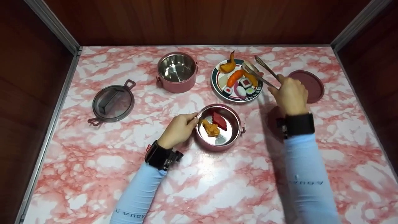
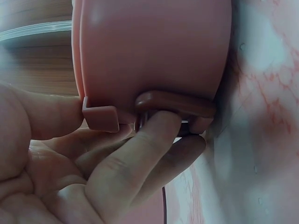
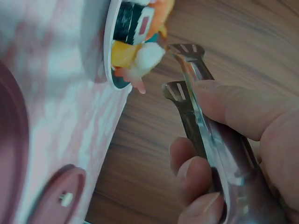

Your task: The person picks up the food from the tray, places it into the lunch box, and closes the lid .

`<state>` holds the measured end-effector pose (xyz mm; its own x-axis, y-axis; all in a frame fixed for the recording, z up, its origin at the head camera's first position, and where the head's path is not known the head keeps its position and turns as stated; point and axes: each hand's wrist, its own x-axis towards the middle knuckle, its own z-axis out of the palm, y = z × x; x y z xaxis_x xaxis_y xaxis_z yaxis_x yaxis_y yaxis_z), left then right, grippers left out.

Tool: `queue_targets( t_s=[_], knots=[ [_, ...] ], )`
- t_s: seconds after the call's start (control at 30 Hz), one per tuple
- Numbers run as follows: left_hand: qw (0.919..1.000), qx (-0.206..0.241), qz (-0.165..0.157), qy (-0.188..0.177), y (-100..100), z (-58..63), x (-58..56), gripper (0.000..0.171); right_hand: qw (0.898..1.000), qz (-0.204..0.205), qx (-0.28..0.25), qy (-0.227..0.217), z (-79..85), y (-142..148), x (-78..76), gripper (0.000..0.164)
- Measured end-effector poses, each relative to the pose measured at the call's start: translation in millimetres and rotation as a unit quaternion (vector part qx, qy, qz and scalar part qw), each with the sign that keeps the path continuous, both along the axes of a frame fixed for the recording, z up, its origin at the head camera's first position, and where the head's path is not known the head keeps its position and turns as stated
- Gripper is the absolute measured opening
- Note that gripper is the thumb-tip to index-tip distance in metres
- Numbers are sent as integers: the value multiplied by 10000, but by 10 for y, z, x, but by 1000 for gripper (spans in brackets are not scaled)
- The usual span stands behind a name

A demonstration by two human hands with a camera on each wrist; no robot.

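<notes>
My left hand (image 1: 178, 129) holds the side of a pink pot (image 1: 216, 148), its thumb near the rim and fingers around the brown handle (image 2: 175, 102). Inside the pot lie a golden fried-looking piece (image 1: 211, 128) and a red chunk (image 1: 219, 121). My right hand (image 1: 290, 95) grips metal tongs (image 3: 205, 121), whose slotted tips are spread apart with nothing between them in the right wrist view. They hover over the right side of a patterned plate (image 1: 214, 84). On it sit several toy-like foods, among them sushi rolls (image 1: 245, 82), an orange piece (image 1: 235, 77) and a wing-like piece (image 1: 228, 67).
A second pink pot (image 1: 178, 86) with a shiny interior stands behind, left of the plate. A see-through lid with two handles (image 1: 113, 102) lies far left. One round pink lid (image 1: 306, 85) is right of the plate; another (image 1: 275, 121) is partly under my right wrist. Wooden walls (image 1: 199, 23) enclose the table.
</notes>
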<state>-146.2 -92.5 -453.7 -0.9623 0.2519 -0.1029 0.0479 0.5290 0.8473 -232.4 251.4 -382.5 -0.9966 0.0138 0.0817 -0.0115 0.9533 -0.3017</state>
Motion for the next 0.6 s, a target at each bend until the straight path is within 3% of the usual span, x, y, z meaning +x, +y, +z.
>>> queue_targets(
  t_s=[0.27, 0.6],
  knots=[
    [9999, -57, -41, 86, 10, -3, 0, 36, 9938, 364, 872, -582, 165, -29, -248, 34],
    [9995, -51, -77, 294, 0, -8, 9, 35, 9821, 784, 1558, -717, 229, -36, -376, 27]
  ],
)
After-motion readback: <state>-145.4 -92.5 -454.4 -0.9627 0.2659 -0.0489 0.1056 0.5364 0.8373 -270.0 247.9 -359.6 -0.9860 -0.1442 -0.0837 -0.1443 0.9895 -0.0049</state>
